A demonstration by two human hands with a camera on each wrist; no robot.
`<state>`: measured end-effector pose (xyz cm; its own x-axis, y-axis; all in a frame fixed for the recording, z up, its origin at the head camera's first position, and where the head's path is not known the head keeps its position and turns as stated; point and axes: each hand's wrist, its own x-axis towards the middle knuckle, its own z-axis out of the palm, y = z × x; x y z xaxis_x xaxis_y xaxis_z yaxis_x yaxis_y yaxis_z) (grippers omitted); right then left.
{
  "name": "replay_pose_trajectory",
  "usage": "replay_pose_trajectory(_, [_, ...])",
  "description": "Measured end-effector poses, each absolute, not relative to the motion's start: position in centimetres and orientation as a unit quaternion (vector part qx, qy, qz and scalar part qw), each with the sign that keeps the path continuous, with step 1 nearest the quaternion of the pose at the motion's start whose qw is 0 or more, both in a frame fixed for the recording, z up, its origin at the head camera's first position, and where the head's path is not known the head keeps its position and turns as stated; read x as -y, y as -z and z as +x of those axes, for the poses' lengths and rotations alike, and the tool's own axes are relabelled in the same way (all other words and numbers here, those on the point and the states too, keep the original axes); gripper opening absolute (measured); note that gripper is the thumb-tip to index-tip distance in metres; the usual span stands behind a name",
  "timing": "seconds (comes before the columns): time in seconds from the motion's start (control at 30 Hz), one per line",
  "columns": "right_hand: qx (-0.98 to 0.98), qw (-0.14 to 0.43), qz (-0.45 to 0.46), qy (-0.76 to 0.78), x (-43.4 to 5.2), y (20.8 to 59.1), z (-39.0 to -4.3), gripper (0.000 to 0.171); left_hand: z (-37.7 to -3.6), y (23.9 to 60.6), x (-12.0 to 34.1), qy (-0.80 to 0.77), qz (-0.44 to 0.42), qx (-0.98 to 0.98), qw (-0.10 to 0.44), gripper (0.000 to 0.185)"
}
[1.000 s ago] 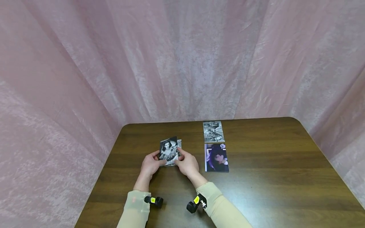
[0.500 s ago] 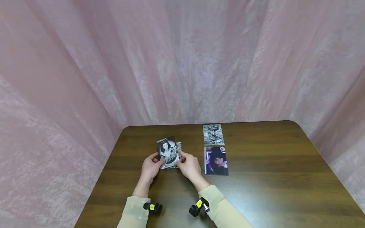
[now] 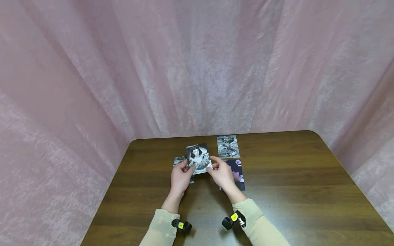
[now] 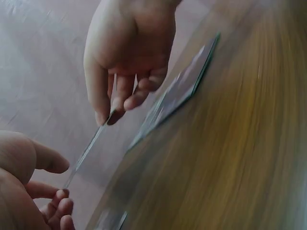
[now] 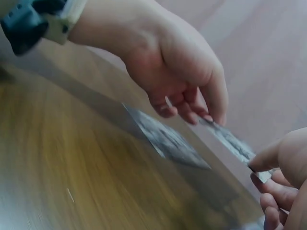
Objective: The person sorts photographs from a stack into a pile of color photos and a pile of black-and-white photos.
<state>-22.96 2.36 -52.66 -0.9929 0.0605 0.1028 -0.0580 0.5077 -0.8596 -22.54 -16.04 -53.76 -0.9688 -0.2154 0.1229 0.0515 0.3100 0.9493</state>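
Note:
Held up just above the table is a black-and-white photo print (image 3: 198,158) of a person in a light dress. My left hand (image 3: 180,178) pinches its left edge between thumb and fingers; my right hand (image 3: 223,174) pinches the opposite edge. Seen edge-on in the left wrist view, the held print (image 4: 89,147) is thin and clear of the tabletop. Beneath my left hand lies another black-and-white print (image 3: 179,159), partly covered; the right wrist view shows it flat (image 5: 165,139). A purple-toned colour print (image 3: 238,175) lies partly hidden behind my right hand.
A further black-and-white print (image 3: 228,147) lies near the back edge, just beyond the colour print. The brown wooden table (image 3: 292,177) has rounded back corners. Pink curtains (image 3: 197,68) hang behind and along the sides. Small wrist cameras (image 3: 181,225) sit on both sleeves.
Both hands have lifted the top print off the left-hand print and carried it to the right. The print left behind now shows under my left hand; my right hand now overlaps the colour print.

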Motion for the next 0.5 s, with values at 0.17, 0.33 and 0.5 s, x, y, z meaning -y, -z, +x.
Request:
replay_pose_trajectory(0.17, [0.858, 0.078, -0.028, -0.506, -5.9, 52.9, -23.8, 0.046, -23.5, 53.7, 12.1, 0.622, 0.039, 0.775, 0.11, 0.061])
replay_pose_trajectory(0.33, [0.858, 0.089, -0.027, -0.505, -8.7, 53.2, -24.0, 0.047, -24.5, 53.8, 9.2, 0.62, 0.021, 0.78, 0.085, 0.075])
replay_pose_trajectory(0.5, [0.866, 0.09, -0.027, -0.491, -11.2, 53.6, -23.2, 0.049, -24.7, 53.7, 7.8, 0.598, -0.001, 0.8, 0.049, 0.078])
